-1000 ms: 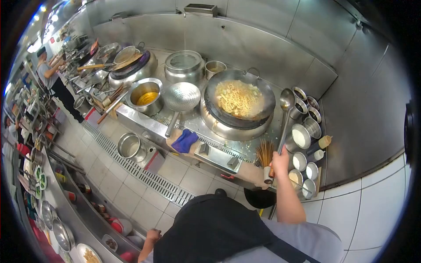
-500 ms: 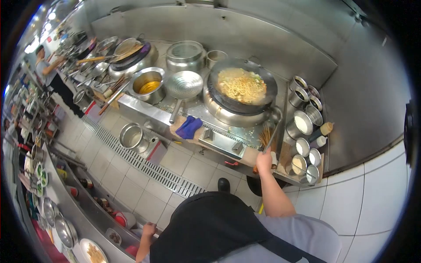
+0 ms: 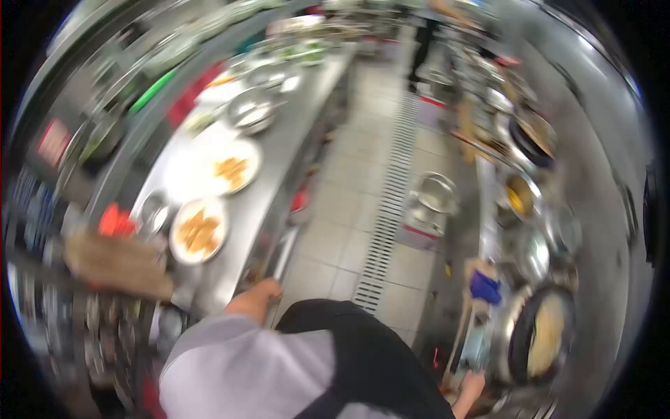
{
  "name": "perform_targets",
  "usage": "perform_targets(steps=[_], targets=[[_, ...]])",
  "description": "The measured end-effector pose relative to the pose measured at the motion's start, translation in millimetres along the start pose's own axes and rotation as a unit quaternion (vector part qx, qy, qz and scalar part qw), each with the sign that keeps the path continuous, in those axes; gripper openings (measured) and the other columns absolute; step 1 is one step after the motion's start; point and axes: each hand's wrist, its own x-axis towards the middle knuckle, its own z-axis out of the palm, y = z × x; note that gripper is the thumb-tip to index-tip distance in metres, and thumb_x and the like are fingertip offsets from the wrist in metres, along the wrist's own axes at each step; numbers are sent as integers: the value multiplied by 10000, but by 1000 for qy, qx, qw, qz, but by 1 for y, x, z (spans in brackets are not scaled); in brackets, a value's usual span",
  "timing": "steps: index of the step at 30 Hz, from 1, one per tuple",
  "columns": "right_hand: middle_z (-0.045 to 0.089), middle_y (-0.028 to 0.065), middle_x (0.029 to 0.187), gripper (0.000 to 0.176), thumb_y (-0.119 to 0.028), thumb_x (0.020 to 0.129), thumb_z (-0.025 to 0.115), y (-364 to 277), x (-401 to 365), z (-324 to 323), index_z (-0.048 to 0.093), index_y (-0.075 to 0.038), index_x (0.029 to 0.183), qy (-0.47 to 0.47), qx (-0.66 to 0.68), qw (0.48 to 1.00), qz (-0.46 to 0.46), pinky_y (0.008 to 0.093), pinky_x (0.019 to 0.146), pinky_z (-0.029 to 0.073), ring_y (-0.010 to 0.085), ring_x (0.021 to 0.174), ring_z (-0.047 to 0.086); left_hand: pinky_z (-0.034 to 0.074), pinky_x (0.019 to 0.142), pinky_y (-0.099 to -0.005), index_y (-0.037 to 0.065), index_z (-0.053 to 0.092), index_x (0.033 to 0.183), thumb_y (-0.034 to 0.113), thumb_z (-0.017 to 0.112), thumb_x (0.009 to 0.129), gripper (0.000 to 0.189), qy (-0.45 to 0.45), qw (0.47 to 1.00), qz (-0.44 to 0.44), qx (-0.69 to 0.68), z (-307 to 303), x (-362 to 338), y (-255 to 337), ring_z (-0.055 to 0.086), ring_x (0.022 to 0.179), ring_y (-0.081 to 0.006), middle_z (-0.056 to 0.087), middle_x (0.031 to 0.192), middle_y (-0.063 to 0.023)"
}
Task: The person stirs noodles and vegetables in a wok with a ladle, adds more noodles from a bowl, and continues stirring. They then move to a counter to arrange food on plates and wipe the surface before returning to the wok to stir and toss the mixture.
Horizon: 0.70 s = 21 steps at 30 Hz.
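Resting, perhaps, near the wok (image 3: 528,327): right hand (image 3: 472,384).

Tiled floor (image 3: 328,237) — slotted drain (image 3: 387,209), steel wall (image 3: 604,174)

Noodles (image 3: 546,336) pale yellow; wok (image 3: 567,327) dark grey; cloth (image 3: 485,287) blue-purple; apron (image 3: 380,359) black; plate (image 3: 218,212) white.

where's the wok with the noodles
In the head view, the wok sits at the lower right, to the right of the purple cloth and the right hand.
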Motion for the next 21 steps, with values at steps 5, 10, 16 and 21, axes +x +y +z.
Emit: perform_targets(steps=[5,10,16,21], targets=[[667,262,936,556,-201,838,635,-118,8,-41,484,4,1333,-199,82,959,-184,428,825,499,393,904,650,480,877,-436,-30,700,936,325,532,822,409,90,971,-101,-198,10,-61,36,629,972,-386,656,1022,-242],[673,246,931,575,-233,828,654,-170,37,19,492,-14,1334,-300,-11,882,-364,411,820,502,365,897,660,496,867,-458,-13,712,903,241,507,818,337,155,921,-137,-331,57,-91,67,640,975,-377,660,1051,-224],[655,257,1050,584,-247,825,644,-212,35,54,489,-17,1339,-336,-108,797,-491,409,881,490,361,996,642,507,815,-463,-2,709,848,208,486,848,307,147,972,-58,-172,182,-118,63,648,897,-375,681,942,-206],[641,262,1097,593,-265,826,637,-254,27,46,487,-3,1337,-337,-231,756,-511,405,914,481,363,1044,624,514,803,-455,62,720,898,258,513,841,291,66,957,-157,-233,245,-188,88,653,913,-341,684,938,-183]])
